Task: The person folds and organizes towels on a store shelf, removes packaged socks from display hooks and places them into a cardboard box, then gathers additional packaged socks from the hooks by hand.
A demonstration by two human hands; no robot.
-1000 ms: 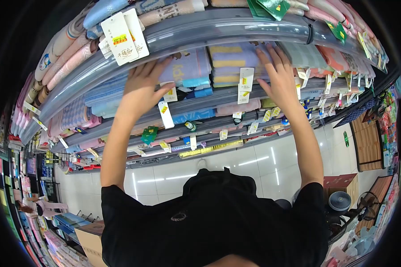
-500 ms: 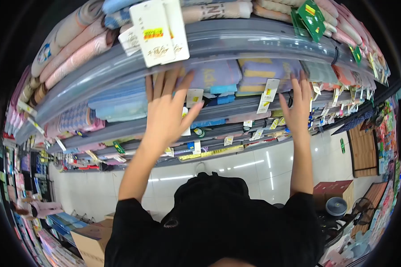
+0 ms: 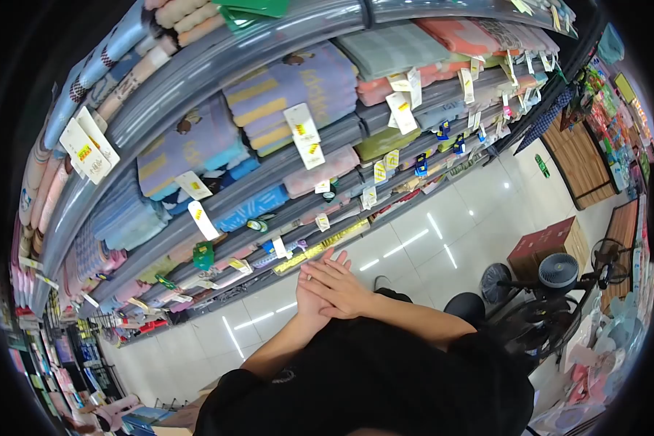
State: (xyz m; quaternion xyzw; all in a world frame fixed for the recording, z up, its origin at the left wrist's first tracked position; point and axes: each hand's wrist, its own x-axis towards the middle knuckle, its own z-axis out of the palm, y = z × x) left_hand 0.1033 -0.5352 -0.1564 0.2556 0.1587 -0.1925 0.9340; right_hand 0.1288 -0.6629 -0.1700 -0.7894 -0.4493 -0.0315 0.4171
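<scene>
In front of my black shirt, my two hands are pressed together. My right hand [image 3: 344, 289] lies across my left hand [image 3: 312, 296], its fingers stretched out flat. Some fingertips of my left hand show beyond it; the rest of its palm is covered. No object is visible in either hand. Ahead of them on the shelf lie folded purple and yellow towels [image 3: 287, 94], with another purple and yellow stack [image 3: 189, 149] to the left. A white price tag [image 3: 303, 135] hangs from the larger stack.
Grey-green towels [image 3: 392, 49] and light blue towels [image 3: 131, 214] flank the purple ones. Clear plastic edging [image 3: 269, 45] runs along the shelf. A fan [image 3: 558, 270] and a red-and-brown carton [image 3: 545, 243] stand on the right. Tiled floor [image 3: 429, 258] lies below.
Both hands have come away from the purple towels and back toward my body, where they now touch each other. The view has turned, so the shelf appears slanted.
</scene>
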